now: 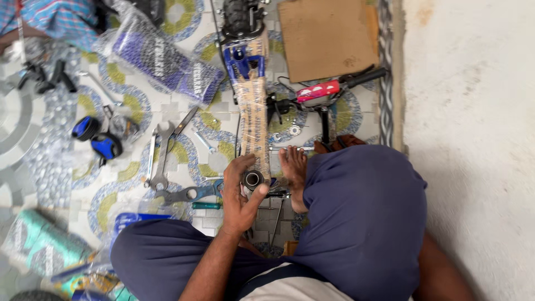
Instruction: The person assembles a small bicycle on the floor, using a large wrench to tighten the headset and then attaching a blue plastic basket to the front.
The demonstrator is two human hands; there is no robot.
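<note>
We sit on a patterned tiled floor (50, 150) with our knees in dark blue cloth spread wide. Ahead of us lies a long bicycle frame (252, 106) wrapped in clear film over brown paper, blue metal showing at its far end. Beyond it rests a flat sheet of cardboard (326, 36), and to the left a plastic bag of blue-printed parts (161, 61). A red handlebar part with a black handle (334, 86) lies just right of the frame. Left of the frame lie two steel spanners (161, 156) side by side, and nearer us a third spanner (189, 194) beside a green-handled screwdriver (206, 205).

Our left hand (239, 198) has its grip clenched around a short round metal tube end (252, 179) at the near end of the frame. Our right hand is hidden behind the knee, so we cannot tell its grip. A bare foot (294, 167) rests just right of the tube.
</note>
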